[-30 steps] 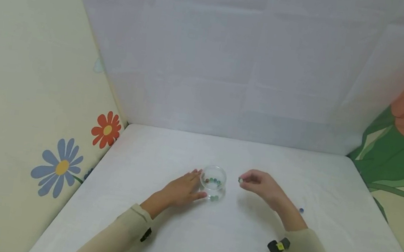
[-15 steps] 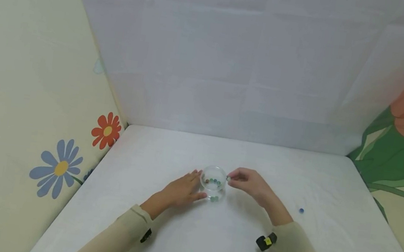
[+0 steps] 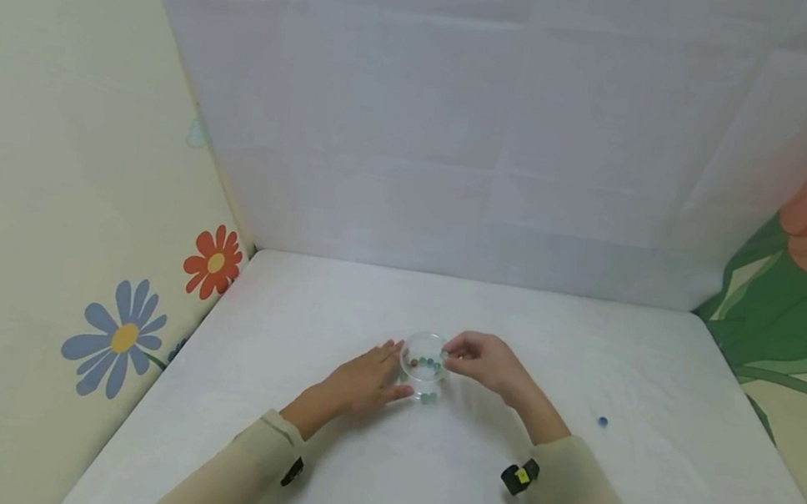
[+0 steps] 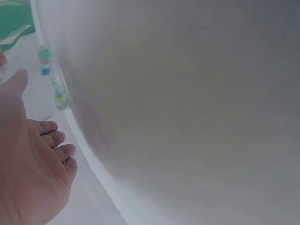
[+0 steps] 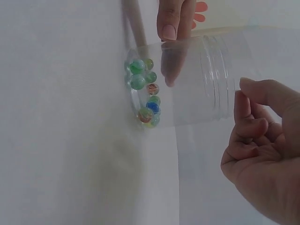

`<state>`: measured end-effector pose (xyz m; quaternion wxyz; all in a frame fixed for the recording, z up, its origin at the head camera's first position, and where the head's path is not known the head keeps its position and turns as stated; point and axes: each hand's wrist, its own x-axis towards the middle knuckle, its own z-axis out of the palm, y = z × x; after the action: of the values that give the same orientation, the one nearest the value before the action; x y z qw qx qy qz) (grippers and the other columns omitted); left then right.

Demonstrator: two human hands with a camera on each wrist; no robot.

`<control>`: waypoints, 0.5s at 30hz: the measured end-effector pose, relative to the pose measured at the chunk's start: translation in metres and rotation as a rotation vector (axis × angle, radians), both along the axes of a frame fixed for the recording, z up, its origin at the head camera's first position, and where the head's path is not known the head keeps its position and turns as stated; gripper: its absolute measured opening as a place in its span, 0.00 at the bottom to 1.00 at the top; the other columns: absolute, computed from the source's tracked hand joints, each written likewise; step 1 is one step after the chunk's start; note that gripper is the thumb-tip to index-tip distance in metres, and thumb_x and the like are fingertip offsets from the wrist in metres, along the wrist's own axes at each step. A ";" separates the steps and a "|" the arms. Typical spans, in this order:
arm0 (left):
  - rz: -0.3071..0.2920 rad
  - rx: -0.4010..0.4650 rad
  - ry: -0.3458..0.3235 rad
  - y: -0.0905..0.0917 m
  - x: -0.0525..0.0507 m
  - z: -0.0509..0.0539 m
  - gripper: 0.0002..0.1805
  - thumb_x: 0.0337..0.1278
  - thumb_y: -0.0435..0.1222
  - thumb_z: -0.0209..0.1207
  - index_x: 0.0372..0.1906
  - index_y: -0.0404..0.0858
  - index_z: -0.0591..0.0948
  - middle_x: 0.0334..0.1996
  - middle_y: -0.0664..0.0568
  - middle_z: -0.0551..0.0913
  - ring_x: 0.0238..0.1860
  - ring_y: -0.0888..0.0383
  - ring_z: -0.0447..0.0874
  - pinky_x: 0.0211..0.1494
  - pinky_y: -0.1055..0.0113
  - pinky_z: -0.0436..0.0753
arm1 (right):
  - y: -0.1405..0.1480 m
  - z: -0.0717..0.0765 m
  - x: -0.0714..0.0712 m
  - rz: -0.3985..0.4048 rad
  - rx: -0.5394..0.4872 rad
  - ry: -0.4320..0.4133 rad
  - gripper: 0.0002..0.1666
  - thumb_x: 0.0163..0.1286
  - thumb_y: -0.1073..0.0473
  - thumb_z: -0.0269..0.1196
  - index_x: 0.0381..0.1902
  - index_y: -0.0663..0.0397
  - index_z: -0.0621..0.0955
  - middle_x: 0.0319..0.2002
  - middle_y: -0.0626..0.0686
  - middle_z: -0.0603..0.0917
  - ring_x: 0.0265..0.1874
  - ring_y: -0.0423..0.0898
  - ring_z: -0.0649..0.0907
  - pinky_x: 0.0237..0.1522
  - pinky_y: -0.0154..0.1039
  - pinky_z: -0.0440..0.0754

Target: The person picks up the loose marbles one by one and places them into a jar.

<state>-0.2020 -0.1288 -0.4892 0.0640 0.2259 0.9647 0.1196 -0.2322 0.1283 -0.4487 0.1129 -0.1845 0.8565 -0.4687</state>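
A clear plastic jar stands upright on the white-covered table, with several green, blue and brownish glass marbles at its bottom. My left hand lies along the jar's left side, fingers fairly straight and thumb near its front. At the right of the open mouth, my right hand pinches a small pale-green marble between thumb and forefinger. In the right wrist view its fingertips meet at the rim, and the marble is largely hidden there. The left wrist view shows my left palm and several marbles.
One blue marble lies on the tabletop to the right of my right forearm. A white cloth backdrop rises behind the table. Flower-patterned panels stand at both sides.
My right hand has moved left with the pinched marble, from apart from the jar to its rim. My left hand and the jar have stayed in place.
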 end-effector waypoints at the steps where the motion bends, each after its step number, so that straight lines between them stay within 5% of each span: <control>1: 0.001 -0.002 -0.003 0.000 0.000 0.000 0.48 0.72 0.64 0.46 0.80 0.33 0.55 0.80 0.43 0.54 0.80 0.45 0.50 0.81 0.52 0.57 | 0.000 0.000 0.000 -0.003 0.003 0.000 0.09 0.68 0.58 0.69 0.46 0.49 0.85 0.40 0.48 0.85 0.42 0.45 0.82 0.45 0.40 0.82; 15: -0.004 -0.020 0.004 0.003 0.002 0.005 0.46 0.73 0.62 0.46 0.79 0.32 0.56 0.80 0.43 0.54 0.80 0.46 0.50 0.81 0.53 0.55 | 0.004 0.005 0.003 0.003 0.009 0.010 0.13 0.70 0.58 0.68 0.50 0.55 0.85 0.42 0.48 0.85 0.43 0.46 0.81 0.45 0.41 0.82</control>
<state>-0.2004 -0.1263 -0.4846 0.0646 0.2273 0.9655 0.1096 -0.2288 0.1323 -0.4436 0.1104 -0.1877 0.8588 -0.4638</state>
